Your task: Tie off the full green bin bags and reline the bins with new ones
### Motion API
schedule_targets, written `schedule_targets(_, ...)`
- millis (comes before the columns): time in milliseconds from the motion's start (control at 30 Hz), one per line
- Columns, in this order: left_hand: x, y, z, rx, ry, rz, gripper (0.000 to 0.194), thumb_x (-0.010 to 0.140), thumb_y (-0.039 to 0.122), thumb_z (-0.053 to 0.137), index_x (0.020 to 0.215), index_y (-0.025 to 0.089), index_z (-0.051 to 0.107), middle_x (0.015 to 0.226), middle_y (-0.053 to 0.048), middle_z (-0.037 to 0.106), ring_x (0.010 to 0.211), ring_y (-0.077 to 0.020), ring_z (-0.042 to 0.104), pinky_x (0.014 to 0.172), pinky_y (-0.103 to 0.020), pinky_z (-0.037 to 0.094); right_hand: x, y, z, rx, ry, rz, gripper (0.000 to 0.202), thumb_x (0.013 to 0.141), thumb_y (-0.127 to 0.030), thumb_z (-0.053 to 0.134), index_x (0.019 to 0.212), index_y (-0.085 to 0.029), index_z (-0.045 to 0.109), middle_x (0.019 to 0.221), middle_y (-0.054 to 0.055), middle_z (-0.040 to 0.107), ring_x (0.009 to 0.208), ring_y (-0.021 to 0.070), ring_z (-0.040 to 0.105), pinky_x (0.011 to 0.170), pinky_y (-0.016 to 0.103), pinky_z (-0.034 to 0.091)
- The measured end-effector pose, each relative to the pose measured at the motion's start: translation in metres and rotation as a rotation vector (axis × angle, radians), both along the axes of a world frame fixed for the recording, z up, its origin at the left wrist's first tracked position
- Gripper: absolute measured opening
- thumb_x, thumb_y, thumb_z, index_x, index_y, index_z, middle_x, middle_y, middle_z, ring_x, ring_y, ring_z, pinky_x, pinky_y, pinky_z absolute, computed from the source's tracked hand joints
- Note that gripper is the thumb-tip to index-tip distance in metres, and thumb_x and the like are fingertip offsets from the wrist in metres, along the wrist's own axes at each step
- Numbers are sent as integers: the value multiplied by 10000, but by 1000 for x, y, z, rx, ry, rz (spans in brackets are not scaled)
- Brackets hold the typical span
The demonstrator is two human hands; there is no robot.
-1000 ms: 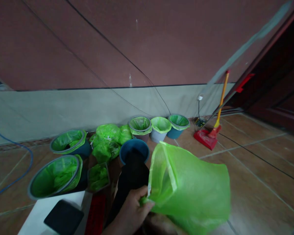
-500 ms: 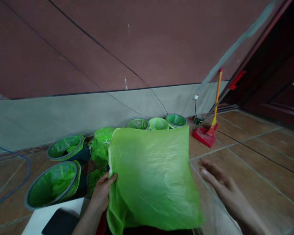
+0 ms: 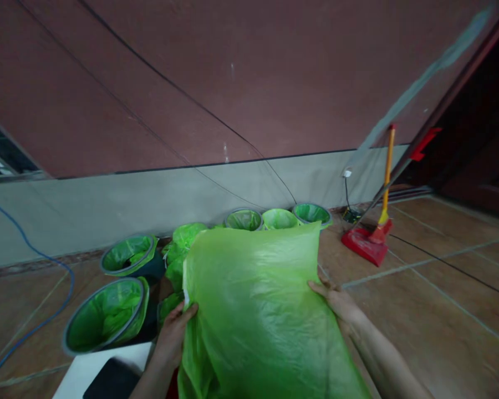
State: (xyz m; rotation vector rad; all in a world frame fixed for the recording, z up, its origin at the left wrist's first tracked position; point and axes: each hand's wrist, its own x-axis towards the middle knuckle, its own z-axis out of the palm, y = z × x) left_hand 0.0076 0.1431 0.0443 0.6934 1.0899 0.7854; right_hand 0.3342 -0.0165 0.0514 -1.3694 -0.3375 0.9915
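Observation:
A large light-green plastic bag [image 3: 253, 310] is spread out in front of me, its white-edged side to the left. My left hand [image 3: 177, 327] pinches that left edge, thumb on top. At the opposite edge, my right hand [image 3: 330, 296] grips the bag with its thumb on the front face; the other fingers are mostly hidden behind it. The bag's lower end runs out of view. Just left of my left hand stand two bins, a nearer bin [image 3: 69, 332] and a farther bin [image 3: 152, 269], both lined with green bags.
Along the wall are more lined bins [image 3: 243, 220] and a bunched green bag [image 3: 187, 235]. A red dustpan [image 3: 363, 246] and a yellow-handled broom [image 3: 388, 177] lean at the right. A dark flat object [image 3: 110, 379] lies on a white surface [image 3: 77, 377]. A blue hose [image 3: 69, 288] curves at left.
My right hand has come in from the right and taken hold of the bag's right edge. My left hand keeps its grip on the left edge. The view has shifted slightly.

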Motion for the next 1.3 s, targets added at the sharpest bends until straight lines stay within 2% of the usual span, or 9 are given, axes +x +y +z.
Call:
schedule_targets(200, -4, 14, 10, 55, -95, 69, 540, 628, 174, 801, 1144, 176, 641, 915, -43, 763, 874, -246, 727, 785, -329, 586, 22, -29, 17, 6, -148, -110, 706, 727, -427, 741, 1356, -237, 483, 948, 53, 743, 818, 216, 709, 731, 330, 571)
schedule_targets(300, -2, 20, 24, 171, -127, 79, 687, 621, 199, 812, 1270, 197, 584, 1103, -59, 730, 999, -244, 695, 874, -318, 558, 25, -44, 31, 32, -294, -158, 835, 751, -459, 726, 1467, -239, 357, 752, 3, 696, 686, 174, 672, 655, 280, 547)
schedule_targets(400, -1, 24, 43, 318, -178, 11, 781, 648, 226, 801, 1373, 248, 509, 1265, -65, 660, 1115, -247, 643, 951, -316, 517, 25, -58, 48, 71, -390, -183, 821, 772, -463, 703, 1482, -257, 346, 721, -2, 661, 677, 160, 652, 625, 248, 533)
schedule_targets(533, -2, 31, 65, 439, -180, -115, 875, 656, 218, 797, 1443, 288, 422, 1198, -77, 694, 1109, -272, 644, 949, -362, 515, 23, -68, 75, 130, -449, -66, 822, 755, -439, 718, 1479, -305, 353, 997, 76, 708, 910, 227, 679, 765, 326, 567)
schedule_targets(633, -6, 39, 75, 540, -102, -156, 830, 625, 219, 818, 1391, 278, 503, 1172, -72, 707, 1086, -276, 651, 920, -352, 527, 25, -67, 87, 144, -570, 20, 822, 661, -388, 801, 1407, -310, 464, 1282, 107, 626, 1094, 276, 628, 856, 367, 559)
schedule_targets(867, -5, 53, 93, 835, 259, -286, 404, 565, 252, 833, 963, 231, 775, 1039, -58, 747, 1156, -296, 598, 1064, -394, 417, 52, -63, 77, -136, -1155, 74, 469, 781, -439, 657, 1206, -241, 659, 1172, 106, 692, 957, 276, 673, 840, 415, 554)
schedule_targets(1067, 4, 55, 87, 955, 431, -297, 401, 574, 280, 810, 973, 282, 771, 1049, -31, 748, 1220, -310, 561, 1141, -401, 314, 63, -65, 61, -253, -1473, 109, 410, 802, -359, 563, 1167, -217, 680, 1090, 111, 722, 900, 289, 703, 749, 392, 574)
schedule_targets(1200, 7, 60, 74, 1076, 522, -241, 376, 613, 290, 771, 989, 287, 762, 1046, -45, 738, 1097, -302, 627, 1054, -374, 424, 65, -66, 55, -318, -1552, 138, 304, 812, -345, 537, 1028, -257, 731, 998, 86, 734, 765, 259, 708, 644, 348, 567)
schedule_targets(1300, 8, 65, 66, 1284, 656, -298, 229, 723, 279, 651, 924, 275, 761, 928, -47, 724, 877, -238, 671, 886, -309, 520, 66, -69, 56, -307, -1524, 173, 272, 847, -361, 511, 961, -270, 741, 916, 74, 719, 713, 233, 691, 603, 322, 550)
